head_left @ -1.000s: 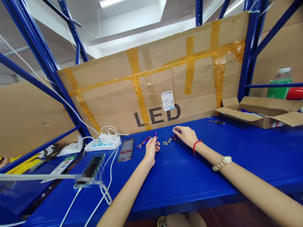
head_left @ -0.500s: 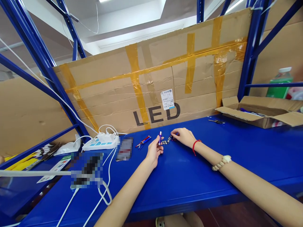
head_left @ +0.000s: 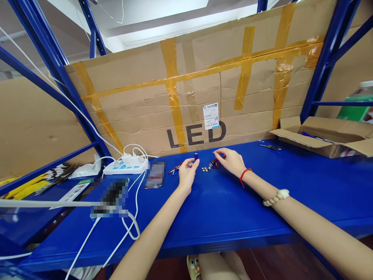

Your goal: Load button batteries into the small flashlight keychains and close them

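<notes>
My left hand (head_left: pixel 187 175) is closed around a short purple metal tube (head_left: pixel 196 156), which stands upright with its top end poking out above the thumb and fingers. To the right, my right hand (head_left: pixel 231 161) hovers just above the table with thumb and forefinger bent toward each other. Whatever may be between those fingertips is too small to make out. Between the two hands lie several small silver button cells (head_left: pixel 206 169). Small red and dark metal pieces (head_left: pixel 215 165) lie below the right fingertips, partly hidden. Behind my left hand, red tubes with clips (head_left: pixel 174 169) are partly covered.
On the blue table (head_left: pixel 233 214) lie a phone (head_left: pixel 155 175), a white power strip (head_left: pixel 125 167) with cables, and a blurred-out device (head_left: pixel 112 198). Keys (head_left: pixel 271 147) and an open cardboard box (head_left: pixel 326 142) sit at the right. A cardboard panel (head_left: pixel 140 116) closes the back.
My left hand has turned the purple tube more upright and wrapped it further. My right hand has lifted off the small pieces. The view has shifted slightly.
</notes>
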### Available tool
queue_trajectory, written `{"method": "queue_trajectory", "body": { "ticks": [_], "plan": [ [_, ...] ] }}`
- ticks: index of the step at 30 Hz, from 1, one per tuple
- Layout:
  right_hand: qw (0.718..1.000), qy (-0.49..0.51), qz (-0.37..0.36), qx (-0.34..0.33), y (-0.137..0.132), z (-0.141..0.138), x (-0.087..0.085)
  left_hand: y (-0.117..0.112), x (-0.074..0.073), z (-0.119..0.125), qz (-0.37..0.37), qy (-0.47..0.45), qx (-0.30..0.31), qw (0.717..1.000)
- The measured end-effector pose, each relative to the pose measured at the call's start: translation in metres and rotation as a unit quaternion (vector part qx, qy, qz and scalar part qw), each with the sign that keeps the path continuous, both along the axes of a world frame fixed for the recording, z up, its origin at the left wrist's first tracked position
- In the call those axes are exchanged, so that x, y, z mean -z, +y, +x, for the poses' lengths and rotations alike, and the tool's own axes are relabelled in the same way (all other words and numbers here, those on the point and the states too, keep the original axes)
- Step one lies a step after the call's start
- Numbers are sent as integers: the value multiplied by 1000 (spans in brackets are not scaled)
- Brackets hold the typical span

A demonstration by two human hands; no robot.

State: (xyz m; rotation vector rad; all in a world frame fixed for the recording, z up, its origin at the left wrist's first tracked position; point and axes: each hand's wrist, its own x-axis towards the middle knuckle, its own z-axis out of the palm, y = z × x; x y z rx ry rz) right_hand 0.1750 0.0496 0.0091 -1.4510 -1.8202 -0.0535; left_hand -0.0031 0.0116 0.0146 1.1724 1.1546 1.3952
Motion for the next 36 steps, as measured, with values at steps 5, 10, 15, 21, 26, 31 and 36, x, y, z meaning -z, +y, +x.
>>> {"method": "queue_trajectory", "body": {
  "ticks": [5, 10, 15, 21, 26, 31, 36],
  "plan": [
    [998, 19, 40, -33, -3, -3, -2, 1, 1, -2, 143, 127, -35, 981],
    [988, -13, 11, -156, -5, -10, 4, -3, 0, 0, 195, 195, -24, 961],
    [974, -43, -10, -222, -10, -24, 8, -3, 0, 0, 203, 220, -16, 954],
    [975, -68, -1, -210, -15, -31, 4, 2, 4, -3, 198, 246, -20, 949],
    [998, -24, 9, -63, -11, -24, 3, 9, 5, -12, 145, 289, -101, 941],
    [999, 38, -3, 25, -3, -13, 4, 14, 6, -25, 113, 407, -161, 892],
    [996, 28, 10, 78, 4, -4, 7, 10, 2, -33, 112, 572, -169, 795]
  ]
}}
